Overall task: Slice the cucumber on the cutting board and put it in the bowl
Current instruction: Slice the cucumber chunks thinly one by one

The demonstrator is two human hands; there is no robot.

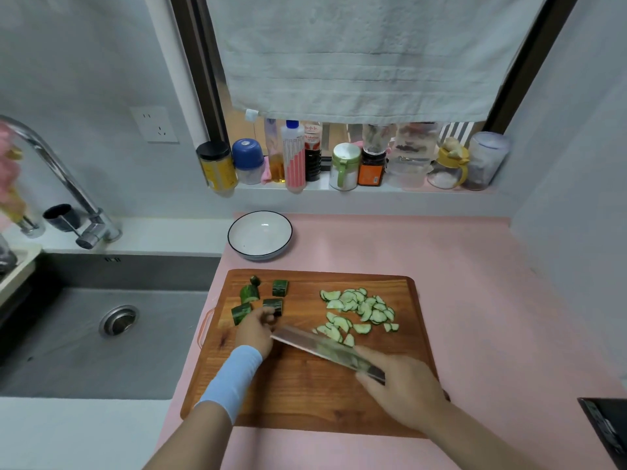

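A wooden cutting board [305, 385] lies on the pink counter. Several dark green cucumber chunks [249, 293] sit at its far left, and a pile of thin half-moon cucumber slices [359, 308] lies at its far right. My left hand [256, 329] reaches to the chunk nearest me [274, 305] and its fingertips curl onto it. My right hand [403, 385] grips the handle of a cleaver [322, 347], whose blade hangs tilted over the board's middle with slices stuck to it. A white bowl with a dark rim [259, 235] stands behind the board and holds nothing.
A steel sink [101, 327] with a tap [68, 184] lies to the left. Bottles and jars [339, 161] line the window sill behind the bowl. A dark object [607, 432] pokes in at the lower right edge. Pink counter [475, 283] stretches right of the board.
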